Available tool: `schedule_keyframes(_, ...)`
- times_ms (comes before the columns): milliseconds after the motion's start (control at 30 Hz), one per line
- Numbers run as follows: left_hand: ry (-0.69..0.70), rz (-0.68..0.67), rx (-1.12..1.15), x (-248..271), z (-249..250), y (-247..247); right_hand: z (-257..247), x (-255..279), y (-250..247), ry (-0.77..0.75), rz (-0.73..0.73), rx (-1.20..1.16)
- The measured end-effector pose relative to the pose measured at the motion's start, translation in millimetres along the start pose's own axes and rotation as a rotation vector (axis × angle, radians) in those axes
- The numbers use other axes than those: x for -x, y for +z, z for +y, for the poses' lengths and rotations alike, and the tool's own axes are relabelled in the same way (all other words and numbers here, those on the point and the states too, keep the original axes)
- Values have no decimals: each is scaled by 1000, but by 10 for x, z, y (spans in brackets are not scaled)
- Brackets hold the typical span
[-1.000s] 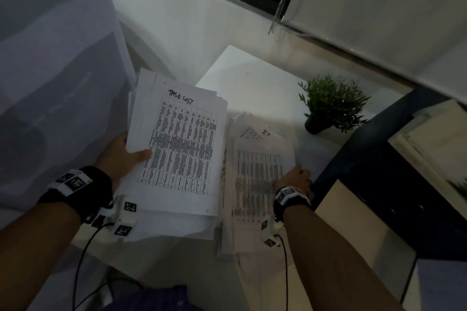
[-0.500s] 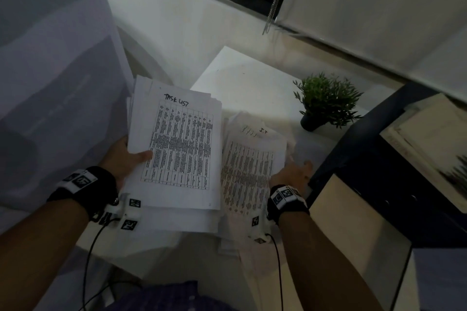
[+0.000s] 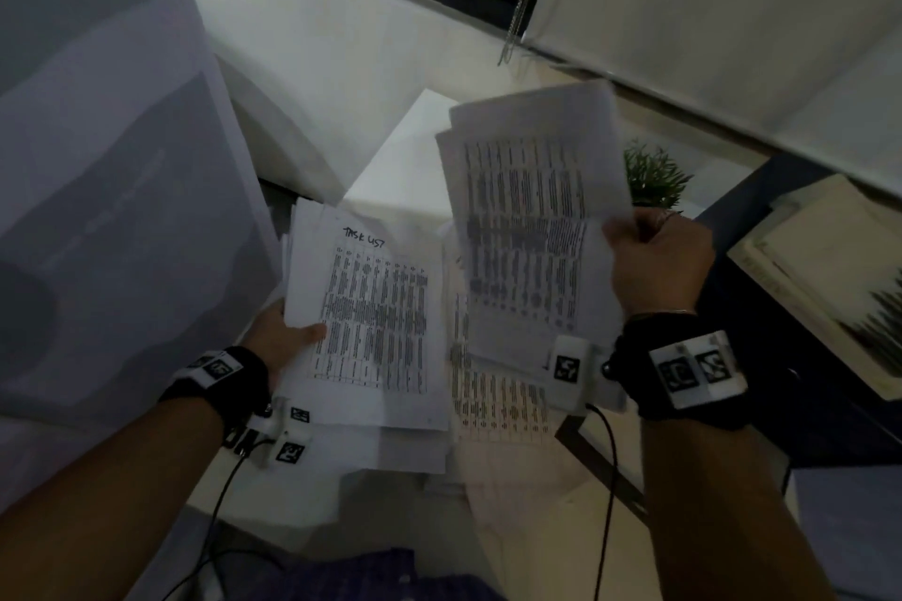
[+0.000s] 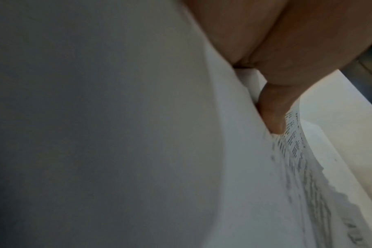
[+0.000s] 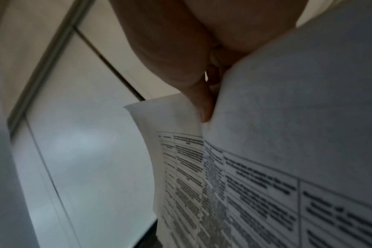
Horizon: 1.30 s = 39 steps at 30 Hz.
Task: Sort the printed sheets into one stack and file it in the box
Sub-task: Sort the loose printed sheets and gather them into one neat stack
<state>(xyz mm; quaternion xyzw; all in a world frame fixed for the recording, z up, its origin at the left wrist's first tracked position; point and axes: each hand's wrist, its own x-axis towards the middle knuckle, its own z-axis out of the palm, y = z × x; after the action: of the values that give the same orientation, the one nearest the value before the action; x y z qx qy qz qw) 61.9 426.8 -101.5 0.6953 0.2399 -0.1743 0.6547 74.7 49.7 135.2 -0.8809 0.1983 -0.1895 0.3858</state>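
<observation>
Both hands are full of paper. The left hand (image 3: pixel 280 332), at the lower left of the frame, grips a thick stack (image 3: pixel 371 322) headed "TASK 457", thumb clamped on its top page, fingers hidden underneath. The right hand (image 3: pixel 656 261), at the right of centre, pinches a smaller bundle of printed sheets (image 3: pixel 527 220) lifted clear of the tabletop (image 3: pixel 405 161). More printed sheets (image 3: pixel 498 400) lie below it. A small green plant (image 3: pixel 654 176) stands just behind the raised bundle.
</observation>
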Motion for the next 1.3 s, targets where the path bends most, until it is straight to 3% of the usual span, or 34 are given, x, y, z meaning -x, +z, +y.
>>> schedule_keyframes(133,18,23,-160,65,1,130,162,-39,192,114,-96,-111)
schedule_keyframes(267,23,39,-206,68,-46,172,460,188,743,239,-308,-26)
schedule_keyframes(400,-47,95,-107,45,-62,185,929,522,1439,417,-479,124)
schedule_keyframes(467,-44,107,-92,38,-62,209,1054,724,1728,412,-575,229)
schedule_keyframes(600,96,66,-234,53,-64,275,1035,1012,2035,224,-783,435)
schedule_keyframes(700,177,52,-198,131,41,208,1000,921,1960,292,-700,331)
schedule_keyframes(867,300,-25,-5,467,595,93,667,671,1501,366,-661,-357)
schedule_keyframes(1000,504,-29,12,742,1199,121,50,492,1087,176,-520,-645)
schedule_keyframes(1100,691,69,33,910,1499,177,-279,508,873,36,-420,-858)
schedule_keyframes(1200,785,118,117,962,1559,222,-336,636,813,30,-400,-902)
schedule_keyframes(1300,679,111,108,812,1363,252,-155,765,937,105,-425,-774)
